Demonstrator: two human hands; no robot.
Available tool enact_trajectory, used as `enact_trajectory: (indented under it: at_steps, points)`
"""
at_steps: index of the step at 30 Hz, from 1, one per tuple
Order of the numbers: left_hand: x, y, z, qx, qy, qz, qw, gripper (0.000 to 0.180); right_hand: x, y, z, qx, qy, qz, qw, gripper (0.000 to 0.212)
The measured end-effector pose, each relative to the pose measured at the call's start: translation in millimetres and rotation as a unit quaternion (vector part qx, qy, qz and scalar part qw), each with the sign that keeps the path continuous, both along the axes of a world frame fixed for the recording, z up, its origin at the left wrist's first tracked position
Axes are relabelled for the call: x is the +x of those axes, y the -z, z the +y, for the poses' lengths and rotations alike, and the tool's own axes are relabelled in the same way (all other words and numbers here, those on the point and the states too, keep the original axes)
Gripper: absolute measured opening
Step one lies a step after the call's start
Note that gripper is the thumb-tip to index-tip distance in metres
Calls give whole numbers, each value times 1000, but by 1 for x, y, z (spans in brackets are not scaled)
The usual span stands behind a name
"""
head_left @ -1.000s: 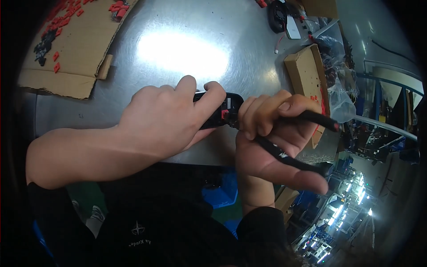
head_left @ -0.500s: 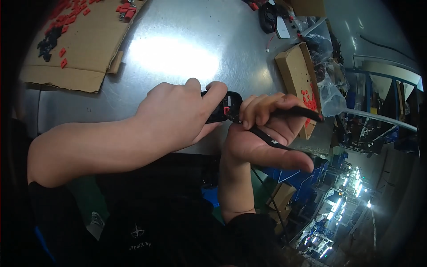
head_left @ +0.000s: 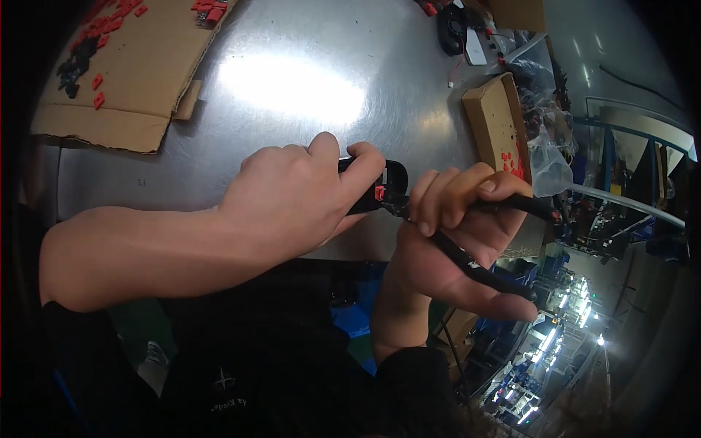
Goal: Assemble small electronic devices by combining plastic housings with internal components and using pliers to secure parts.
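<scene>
My left hand is closed around a black plastic housing, holding it just above the table. A small red plastic part sits inside the housing. My right hand grips a pair of pliers or cutters with black handles. The handles are spread apart, one under my fingers and one along my thumb. The tool's jaws point left and reach the housing, right beside the red part. Whether they touch it I cannot tell. Most of the housing is hidden by my left hand.
A cardboard sheet with red and black small parts lies at the far left. To the right stands a shallow cardboard box with red pieces. Behind it are a black fan-like part and clear plastic bags. The metal table shines brightly.
My right hand has shifted right and down with the tool, tilting its handles lower. The housing and left hand have moved slightly right. The red part shows more plainly by the jaws.
</scene>
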State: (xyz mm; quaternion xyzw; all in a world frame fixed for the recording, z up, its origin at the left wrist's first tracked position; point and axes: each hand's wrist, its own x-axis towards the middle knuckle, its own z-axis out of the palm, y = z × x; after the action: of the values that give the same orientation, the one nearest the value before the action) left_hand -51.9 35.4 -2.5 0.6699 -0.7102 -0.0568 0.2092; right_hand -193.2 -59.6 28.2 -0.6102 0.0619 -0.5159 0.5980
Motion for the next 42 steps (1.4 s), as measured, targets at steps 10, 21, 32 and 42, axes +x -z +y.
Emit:
enact_trajectory:
  at_steps: [10, 21, 32, 42]
  points:
    - [3, -9, -4, -9, 5, -18, 1000, 60, -1, 5, 6, 8, 3, 4, 1000, 108]
    - [22, -13, -9, 81, 38, 73, 993, 59, 5, -16, -97, 149, -238, 41, 959, 109]
    - [283, -58, -31, -79, -390, 97, 912, 67, 10, 40, -146, 395, -210, 12, 894, 90]
    - [320, -38, -129, -90, -504, -322, 796, 67, 11, 41, -149, 405, -214, 17, 889, 93]
